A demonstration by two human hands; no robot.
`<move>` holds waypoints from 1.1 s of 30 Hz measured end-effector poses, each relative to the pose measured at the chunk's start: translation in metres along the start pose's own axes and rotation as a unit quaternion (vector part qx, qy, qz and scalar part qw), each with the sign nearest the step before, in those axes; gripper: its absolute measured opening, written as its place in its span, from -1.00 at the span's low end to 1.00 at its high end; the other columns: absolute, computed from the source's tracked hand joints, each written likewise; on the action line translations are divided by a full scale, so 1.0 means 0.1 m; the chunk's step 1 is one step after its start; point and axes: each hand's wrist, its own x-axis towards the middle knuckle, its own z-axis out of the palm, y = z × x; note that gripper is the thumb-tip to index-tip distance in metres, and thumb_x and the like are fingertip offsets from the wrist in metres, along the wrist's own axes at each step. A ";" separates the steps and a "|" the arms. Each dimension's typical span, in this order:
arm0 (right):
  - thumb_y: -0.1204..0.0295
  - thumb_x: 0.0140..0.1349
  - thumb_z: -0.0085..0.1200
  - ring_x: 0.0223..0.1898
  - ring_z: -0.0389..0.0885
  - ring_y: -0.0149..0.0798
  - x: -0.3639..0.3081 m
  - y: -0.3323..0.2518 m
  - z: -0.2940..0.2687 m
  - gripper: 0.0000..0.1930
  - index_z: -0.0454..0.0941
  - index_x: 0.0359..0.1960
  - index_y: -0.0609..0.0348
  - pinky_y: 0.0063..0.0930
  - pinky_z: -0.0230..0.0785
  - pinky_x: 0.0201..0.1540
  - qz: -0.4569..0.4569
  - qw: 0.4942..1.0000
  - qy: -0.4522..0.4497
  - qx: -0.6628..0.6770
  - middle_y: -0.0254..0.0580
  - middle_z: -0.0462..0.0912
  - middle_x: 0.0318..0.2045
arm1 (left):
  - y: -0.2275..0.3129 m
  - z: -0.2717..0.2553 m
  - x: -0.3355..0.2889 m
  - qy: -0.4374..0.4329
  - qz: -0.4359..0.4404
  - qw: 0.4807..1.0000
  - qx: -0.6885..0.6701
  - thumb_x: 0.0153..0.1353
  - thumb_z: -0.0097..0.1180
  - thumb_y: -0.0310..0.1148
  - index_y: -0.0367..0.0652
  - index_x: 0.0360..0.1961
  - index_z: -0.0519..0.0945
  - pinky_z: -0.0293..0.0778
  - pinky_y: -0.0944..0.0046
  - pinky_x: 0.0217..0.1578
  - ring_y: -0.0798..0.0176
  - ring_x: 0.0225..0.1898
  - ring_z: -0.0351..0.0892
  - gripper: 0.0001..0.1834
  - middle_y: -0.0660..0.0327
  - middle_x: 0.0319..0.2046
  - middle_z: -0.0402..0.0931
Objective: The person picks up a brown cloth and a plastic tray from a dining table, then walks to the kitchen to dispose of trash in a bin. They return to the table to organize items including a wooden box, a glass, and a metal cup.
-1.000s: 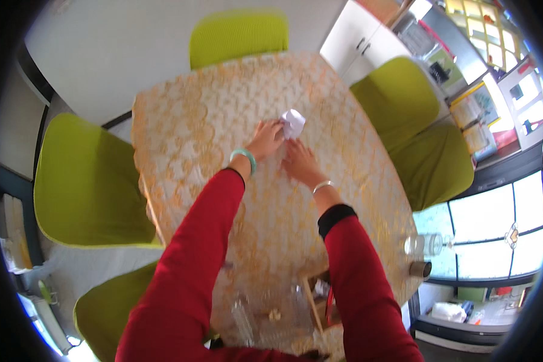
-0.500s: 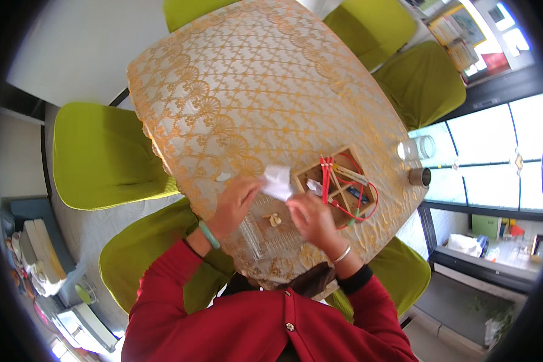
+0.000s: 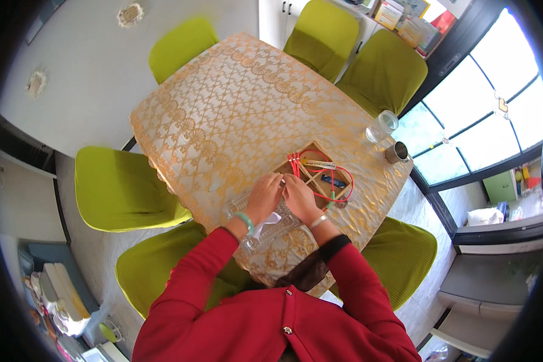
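Gold-patterned cloth is covering the table point(image 3: 235, 120), and green chairs point(image 3: 117, 187) are standing pushed in around it, so its near edge is the only stretch being used. A wooden box point(image 3: 320, 172) is sitting by that edge, just right of the hands, with red cables point(image 3: 301, 163) lying in and over its compartments, close enough to reach without stretching. A glass jar point(image 3: 381, 127) and a metal cup point(image 3: 396, 152) are standing apart near the far right edge, out of the way. A clear tray point(image 3: 265, 223) is lying directly in front of the person, under both wrists. The left hand point(image 3: 264, 196) and right hand point(image 3: 298, 198) are meeting over it, fingertips pressed together, apparently pinching something small between them; what it is cannot be told. A white paper point(image 3: 266, 222) is showing below the left wrist, resting on the tray, seemingly not gripped by either hand.
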 end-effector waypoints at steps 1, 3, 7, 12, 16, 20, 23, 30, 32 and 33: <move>0.50 0.01 -0.04 -0.23 0.49 -0.03 0.07 0.06 0.06 -0.78 0.41 -0.25 0.23 -0.23 0.40 -0.21 -0.003 0.999 0.002 -0.046 -0.08 0.50 -0.32 | -0.09 0.13 0.07 -0.005 0.001 1.000 0.019 0.03 0.00 -0.48 -0.34 -0.02 0.35 0.16 0.08 0.07 -0.05 0.05 0.25 -0.57 0.02 -0.06 0.35; 0.44 0.04 -0.07 -0.23 0.50 -0.04 0.16 0.10 0.07 -0.79 0.42 -0.26 0.20 -0.23 0.39 -0.25 0.041 0.990 -0.061 -0.118 -0.07 0.50 -0.30 | -0.21 0.29 0.18 -0.018 0.015 0.996 0.088 0.01 -0.02 -0.47 -0.30 -0.10 0.41 0.08 0.01 0.12 -0.01 0.07 0.24 -0.64 0.06 -0.10 0.40; 0.41 0.01 -0.05 -0.26 0.51 -0.04 0.20 0.27 0.22 -0.80 0.44 -0.31 0.17 -0.20 0.39 -0.29 0.087 0.960 -0.140 -0.226 -0.09 0.50 -0.33 | -0.17 0.39 0.29 -0.106 -0.013 0.975 0.197 0.00 -0.03 -0.48 -0.26 -0.21 0.46 -0.06 -0.06 0.19 0.04 0.09 0.22 -0.73 0.09 -0.15 0.44; 0.41 -0.05 0.02 -0.35 0.53 -0.09 0.18 0.10 0.06 -0.83 0.42 -0.39 0.13 -0.27 0.41 -0.39 0.042 0.981 -0.057 -0.178 -0.15 0.45 -0.38 | -0.21 0.35 0.23 -0.012 -0.004 0.992 0.128 -0.03 0.03 -0.45 -0.20 -0.29 0.48 -0.05 -0.06 0.18 0.01 0.04 0.26 -0.79 0.15 -0.19 0.46; 0.43 -0.06 0.00 -0.37 0.49 -0.02 -0.01 -0.30 -0.12 -0.80 0.39 -0.34 0.16 -0.20 0.40 -0.40 0.037 0.998 0.014 -0.045 -0.09 0.42 -0.39 | 0.00 -0.12 -0.05 0.070 0.005 0.997 0.019 -0.02 0.03 -0.48 -0.22 -0.25 0.45 0.00 -0.04 0.17 0.02 0.04 0.28 -0.76 0.09 -0.22 0.46; 0.39 -0.02 0.01 -0.24 0.48 0.00 -0.45 -0.47 0.18 -0.68 0.38 -0.18 0.17 -0.22 0.41 -0.30 0.013 0.998 -0.041 0.040 -0.05 0.45 -0.25 | -0.05 -0.33 -0.65 -0.043 -0.058 0.997 0.004 0.02 0.01 -0.46 -0.24 -0.14 0.42 0.11 0.01 0.11 0.02 -0.01 0.31 -0.68 0.06 -0.14 0.41; 0.36 0.00 0.02 -0.14 0.47 0.00 -0.61 -0.39 0.33 -0.60 0.36 -0.07 0.17 -0.26 0.41 -0.22 -0.002 0.997 -0.065 0.031 -0.04 0.44 -0.12 | -0.07 -0.32 -0.75 -0.032 -0.069 0.997 0.001 0.04 0.01 -0.44 -0.27 -0.07 0.38 0.16 0.04 0.06 0.01 -0.02 0.32 -0.62 0.04 -0.10 0.38; 0.32 0.12 -0.08 -0.32 0.55 0.00 -0.32 0.64 -0.59 -0.79 0.53 -0.31 0.12 -0.23 0.41 -0.31 0.192 0.978 0.076 -0.001 -0.04 0.56 -0.37 | 0.40 0.10 0.36 0.020 0.070 0.996 -0.046 0.06 0.05 -0.36 -0.31 -0.07 0.39 0.27 0.14 -0.01 0.02 -0.05 0.34 -0.60 0.01 -0.12 0.38; 0.32 0.11 -0.07 -0.31 0.55 -0.03 -0.29 0.79 -0.82 -0.81 0.53 -0.35 0.09 -0.22 0.41 -0.30 0.220 0.971 0.086 -0.050 -0.07 0.57 -0.35 | 0.39 0.40 0.73 0.006 0.081 0.996 -0.021 0.06 0.05 -0.38 -0.31 -0.15 0.42 0.29 0.14 -0.04 0.04 -0.09 0.36 -0.67 0.02 -0.17 0.39; 0.34 0.10 -0.06 -0.30 0.55 -0.04 -0.26 0.84 -0.87 -0.83 0.54 -0.35 0.08 -0.22 0.41 -0.30 0.239 0.964 0.057 -0.097 -0.09 0.58 -0.34 | 0.38 0.49 0.87 -0.003 0.083 0.997 -0.005 0.06 0.04 -0.39 -0.30 -0.19 0.44 0.30 0.14 -0.06 0.05 -0.10 0.37 -0.71 0.03 -0.20 0.40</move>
